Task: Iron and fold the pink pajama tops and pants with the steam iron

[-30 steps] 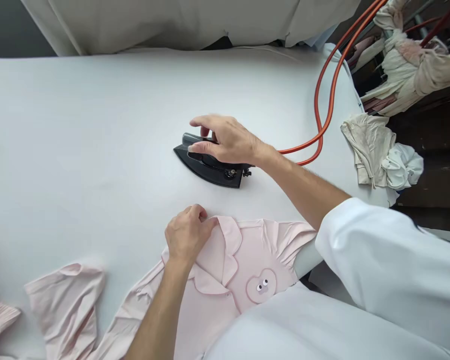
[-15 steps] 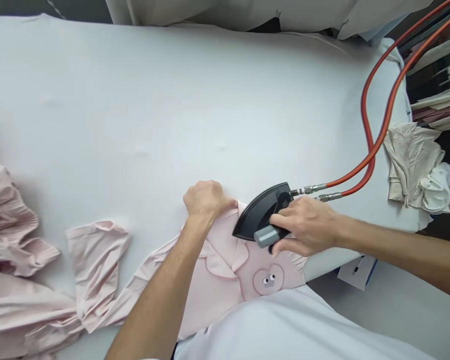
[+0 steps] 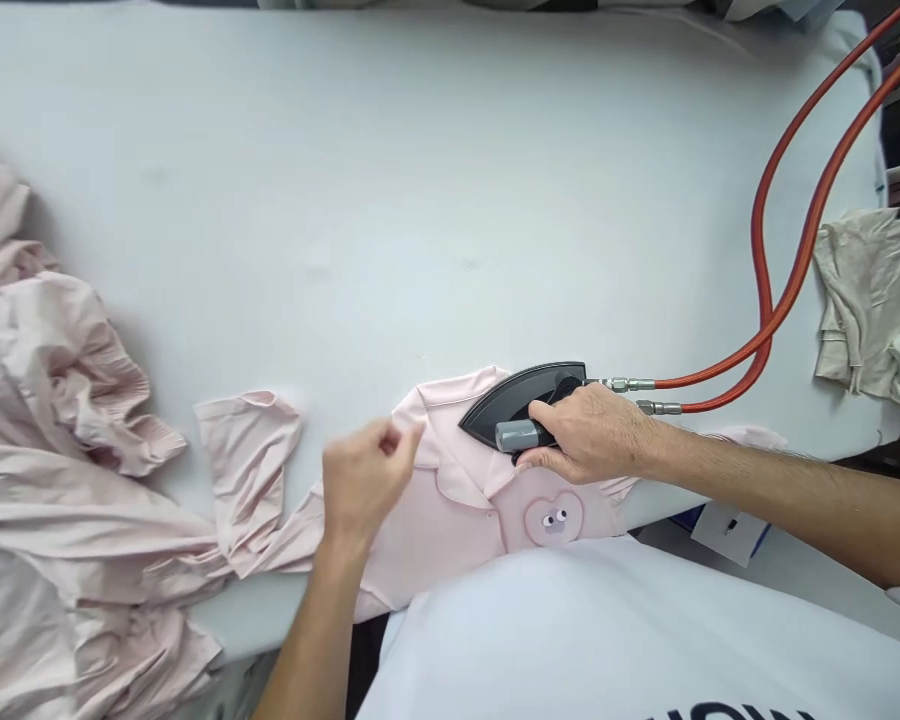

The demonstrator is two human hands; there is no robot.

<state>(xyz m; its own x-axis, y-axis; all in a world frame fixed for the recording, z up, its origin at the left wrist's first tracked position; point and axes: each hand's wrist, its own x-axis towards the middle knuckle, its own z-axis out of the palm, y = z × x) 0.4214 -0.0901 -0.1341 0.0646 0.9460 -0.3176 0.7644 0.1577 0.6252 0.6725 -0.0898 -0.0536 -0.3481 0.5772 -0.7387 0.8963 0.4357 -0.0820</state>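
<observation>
Right hand [image 3: 596,430]: grip closed around the handle [image 3: 519,435] of a black iron [image 3: 526,393], fingers wrapped over its upper side, thumb along the side nearer the body. The grey end of the handle projects past the fingers. No gap seen between fingers and handle.

Iron: over the upper part of a pink garment [image 3: 439,535], to the right of the neck opening; nose points left and slightly toward the body. It overlaps the garment's top edge. Cannot tell whether the sole is pressed flat on the cloth. Two orange hoses [image 3: 801,262] run from metal fittings [image 3: 621,384] at its heel, cross, then go up to the top right.

Left hand [image 3: 364,485]: beside the collar [image 3: 459,485], over the garment's left shoulder area. Fingers curled in toward the palm, thumb raised next to them; slightly blurred. Cannot tell whether the grip pinches fabric or touches it.

Garment: spread on the white tabletop [image 3: 420,200] along the near edge, against the person's white shirt [image 3: 570,620]. Scalloped collar faces up; heart-shaped patch with eyes [image 3: 553,520] below the iron.

Surroundings: rumpled pink clothing [image 3: 67,370] heaped at left; a pink folded piece [image 3: 247,460] between heap and left hand; beige cloth [image 3: 862,300] at the right end.
</observation>
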